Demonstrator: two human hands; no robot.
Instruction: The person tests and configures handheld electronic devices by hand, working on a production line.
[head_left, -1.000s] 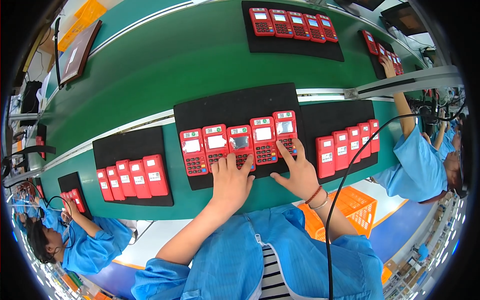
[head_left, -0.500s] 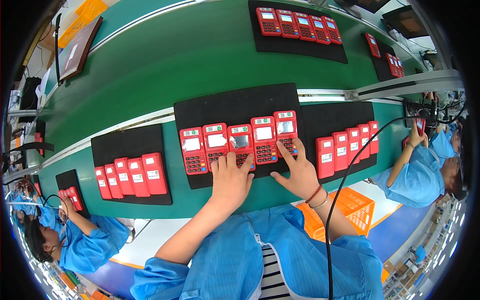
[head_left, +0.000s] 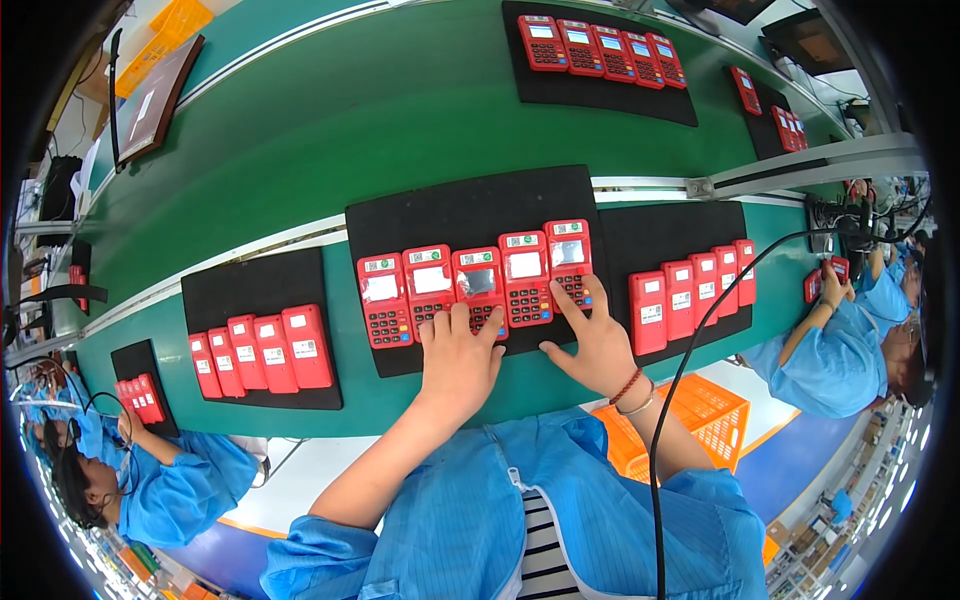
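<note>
Green conveyor belt [head_left: 330, 120] runs across the whole view, curved by the lens, with black foam mats riding on it.

Far left: a seated co-worker in a blue smock [head_left: 180, 490] at the belt edge, next to a small black mat [head_left: 135, 365] with a cluster of red terminals, partly cut off. Above that, a brown framed board [head_left: 150, 100] leans at the far side of the belt.

Next mat [head_left: 260, 285]: four red keypad terminals in a row [head_left: 262, 350], backs up with white labels, nobody touching them.

Centre mat [head_left: 470, 215], directly in front of the wearer: five red keypad terminals [head_left: 470, 285] side by side, screens up, lower half of the mat. Upper half bare.

Left hand [head_left: 458, 358]: palm down, fingers spread moderately, fingertips [head_left: 460, 318] resting on the keypads of the second and third terminals. Not gripping anything.

Right hand [head_left: 598, 345]: also flat and spread; index finger on the keypad of the fifth terminal [head_left: 570, 262], thumb out to the left on the mat edge below the fourth. Holding nothing. Red bead bracelet [head_left: 628, 385] on that wrist.

Black cable [head_left: 700, 340] hangs across the right forearm and arcs up to the right.

Right mat [head_left: 670, 230]: five more red terminals [head_left: 690, 285], label side up, just beside the right hand, untouched. Orange crate [head_left: 700, 430] below the belt edge.

Far side of belt: another mat [head_left: 600, 85] with five terminals, screens up.

Far right: second co-worker in blue [head_left: 840, 350] holding a red terminal [head_left: 838, 268] in both hands.
</note>
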